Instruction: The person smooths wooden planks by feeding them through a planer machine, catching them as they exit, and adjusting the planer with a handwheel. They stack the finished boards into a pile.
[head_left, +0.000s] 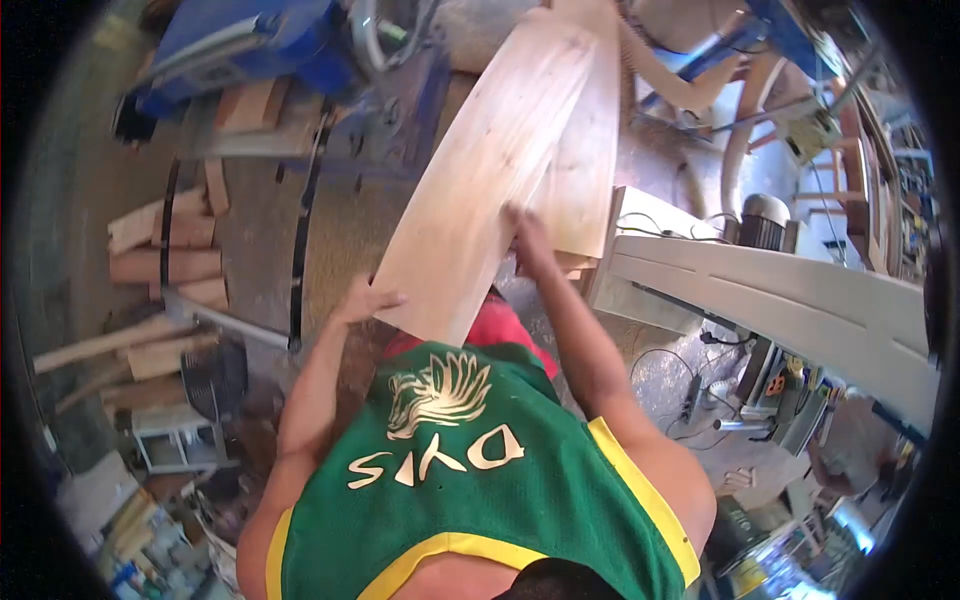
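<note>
A long, pale wooden board (480, 170) slants from upper right down to my waist. My left hand (368, 300) holds its left edge near the lower end, thumb on top and the other fingers hidden beneath. Higher up, my right hand (526, 240) grips the right edge with its fingers bent around it. Under and to the right of this board lies a second pale board (588, 170), partly covered by the first.
A blue machine (250, 50) stands at the upper left. Wood offcuts (190, 250) lie on the left. A long white beam-like surface (780, 290) extends to the right, beside a motor (765, 220). Cables (665, 385) lie on the floor at lower right.
</note>
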